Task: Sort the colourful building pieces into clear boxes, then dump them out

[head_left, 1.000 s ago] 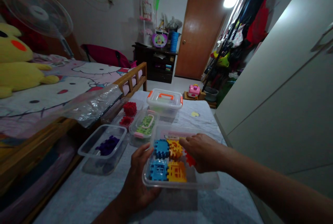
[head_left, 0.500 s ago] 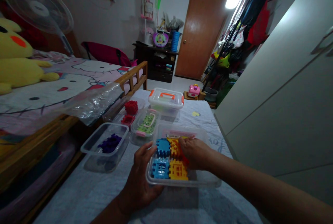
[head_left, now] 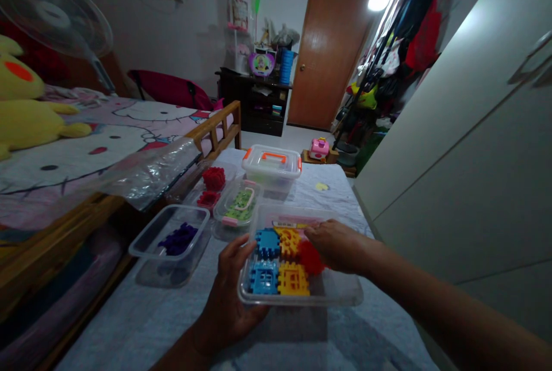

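A clear plastic box (head_left: 340, 299) stands in front of me on the cloth-covered surface. My left hand (head_left: 235, 293) grips its left side, fingers over the rim and thumb below. Inside, two blue notched building blocks (head_left: 264, 278) lie in a column at the left, with two yellow building blocks (head_left: 294, 279) beside them. A red building block (head_left: 311, 257) sits right of the yellow ones, partly covered by my right hand (head_left: 338, 246). That hand reaches into the box with its fingers closed at the red block; the thumb is hidden.
To the left stands an open clear box (head_left: 142, 251) with purple pieces (head_left: 179, 238). Behind are red blocks (head_left: 214, 178), a lidded box (head_left: 230, 222) of green pieces and a larger box with an orange handle (head_left: 273, 158). A wooden bed rail (head_left: 218, 126) borders the left; a pale cabinet (head_left: 470, 187), the right.
My right hand has shifted slightly right within the box, and more of the red block shows. My left hand keeps its hold on the box. The whole view has moved a little.
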The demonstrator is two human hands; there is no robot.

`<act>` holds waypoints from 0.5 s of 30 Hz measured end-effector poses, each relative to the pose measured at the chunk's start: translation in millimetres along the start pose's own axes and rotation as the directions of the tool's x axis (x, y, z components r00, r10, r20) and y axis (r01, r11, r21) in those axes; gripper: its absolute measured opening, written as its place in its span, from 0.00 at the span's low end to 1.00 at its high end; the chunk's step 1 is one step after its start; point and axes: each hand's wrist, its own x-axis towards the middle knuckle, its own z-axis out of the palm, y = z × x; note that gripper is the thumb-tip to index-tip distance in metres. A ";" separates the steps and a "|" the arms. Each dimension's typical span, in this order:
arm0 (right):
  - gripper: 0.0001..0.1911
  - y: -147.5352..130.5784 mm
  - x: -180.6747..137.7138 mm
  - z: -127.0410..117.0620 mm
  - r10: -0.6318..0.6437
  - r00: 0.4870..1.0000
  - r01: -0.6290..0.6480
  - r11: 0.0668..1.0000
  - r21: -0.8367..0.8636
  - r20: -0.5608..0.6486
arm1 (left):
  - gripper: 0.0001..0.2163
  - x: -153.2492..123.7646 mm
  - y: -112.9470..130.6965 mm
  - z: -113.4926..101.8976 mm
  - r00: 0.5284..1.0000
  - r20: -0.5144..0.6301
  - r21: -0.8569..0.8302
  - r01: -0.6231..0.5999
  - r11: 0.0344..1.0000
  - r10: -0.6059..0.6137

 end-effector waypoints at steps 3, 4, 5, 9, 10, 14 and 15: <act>0.16 0.7 -5.5 0.1 0.007 1.000 -0.006 0.999 0.044 -0.021 | 0.38 0.0 0.1 -0.2 1.000 0.010 -0.003 0.012 1.000 -0.012; 0.18 3.0 -10.7 0.1 0.018 0.998 -0.012 0.996 0.091 -0.065 | 0.38 0.0 0.1 -0.5 1.000 0.012 -0.005 0.014 1.000 -0.014; 0.19 6.7 -17.9 0.3 0.038 0.991 -0.018 0.988 0.157 -0.130 | 0.37 0.0 0.0 -0.7 1.000 0.013 -0.006 0.016 1.000 -0.016; 0.19 29.4 -51.6 12.1 0.283 0.844 -0.017 0.864 0.504 -0.456 | 0.37 -1.3 -1.6 1.1 1.000 0.010 0.003 0.027 1.000 -0.027; 0.16 34.8 -56.5 20.1 0.385 0.774 -0.018 0.807 0.590 -0.503 | 0.37 -2.0 -2.2 2.6 1.000 0.010 0.007 0.028 1.000 -0.028; 0.19 43.0 -49.5 70.8 0.775 0.455 0.165 0.411 0.897 -0.439 | 0.38 -5.7 -3.8 11.7 0.999 -0.012 0.017 0.048 0.999 -0.048; 0.22 41.2 -43.7 84.3 0.827 0.432 0.220 0.290 0.931 -0.360 | 0.37 -6.3 -3.6 13.9 0.998 -0.021 0.020 0.056 0.998 -0.055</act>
